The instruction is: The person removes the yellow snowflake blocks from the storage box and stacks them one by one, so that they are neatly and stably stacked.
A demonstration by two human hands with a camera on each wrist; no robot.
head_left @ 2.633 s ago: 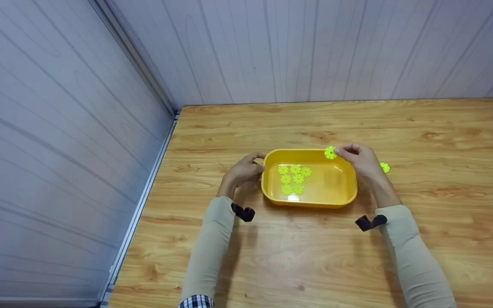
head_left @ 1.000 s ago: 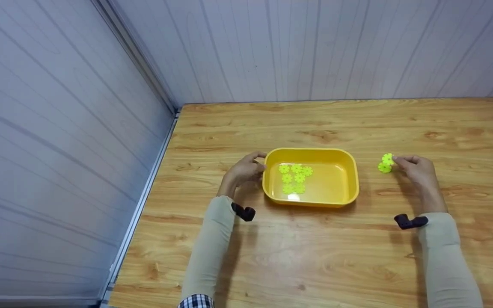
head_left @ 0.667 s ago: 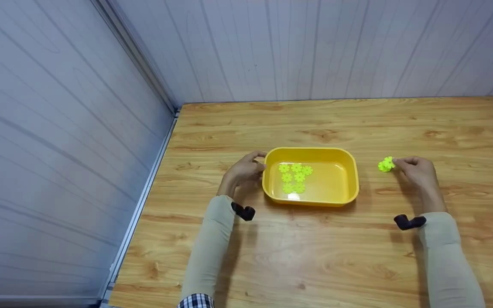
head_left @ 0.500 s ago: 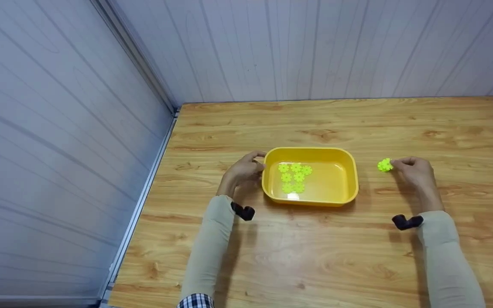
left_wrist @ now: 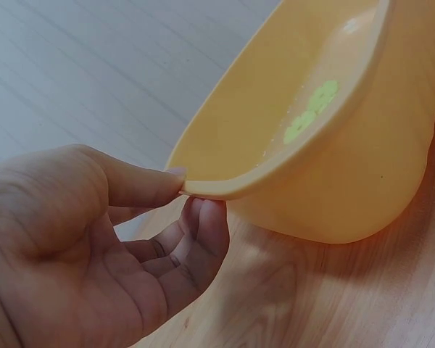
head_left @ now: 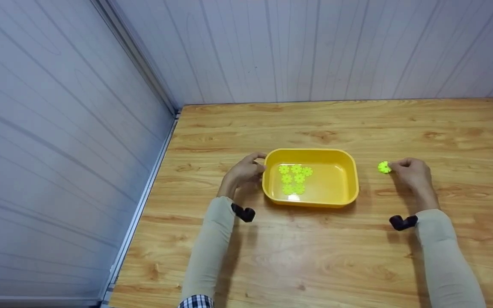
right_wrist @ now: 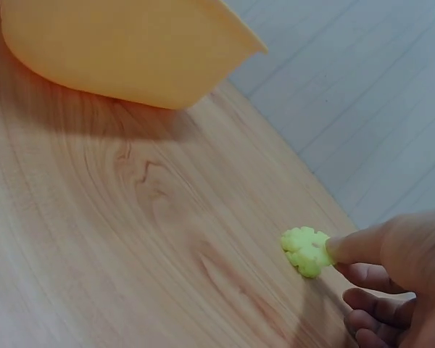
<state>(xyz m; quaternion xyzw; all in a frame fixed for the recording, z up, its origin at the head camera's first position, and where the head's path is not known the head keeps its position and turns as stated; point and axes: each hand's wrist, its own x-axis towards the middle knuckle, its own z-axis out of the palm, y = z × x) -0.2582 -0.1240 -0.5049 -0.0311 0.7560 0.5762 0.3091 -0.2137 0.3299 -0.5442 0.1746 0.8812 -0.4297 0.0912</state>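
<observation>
Surroundings: your wooden table point(head_left: 315, 252) sits in a corner of pale panelled walls point(head_left: 58, 128), with a metal rail along its left edge. A small black strap tab shows at each of your wrists. Nothing lies on the bare wood between the yellow tub point(head_left: 349, 188) and the loose green flower pieces point(head_left: 384, 167) to its right.

Left hand point(head_left: 243, 170): curled at the tub's left end. In the left wrist view your thumb lies on top of the rim and your fingers point(left_wrist: 203, 239) tuck under it, so you pinch the tub's lip point(left_wrist: 225, 190).

Right hand point(head_left: 413, 172): resting on the table well right of the tub, fingers loosely curled. In the right wrist view your fingertip point(right_wrist: 348, 249) touches the edge of the green pieces point(right_wrist: 307, 251), which lie on the wood; whether your thumb closes on them cannot be told.

Change: 2.6 seconds ago your right hand held one green piece over the tub's far right rim, with another lying on the table beyond it. That hand has since moved right and lowered, and the piece it carried now rests with the other one. Your left hand has kept its grip.

Container: the tub holds a cluster of flat green flower pieces point(head_left: 294, 178) in its left half; its right half shows bare yellow floor.
</observation>
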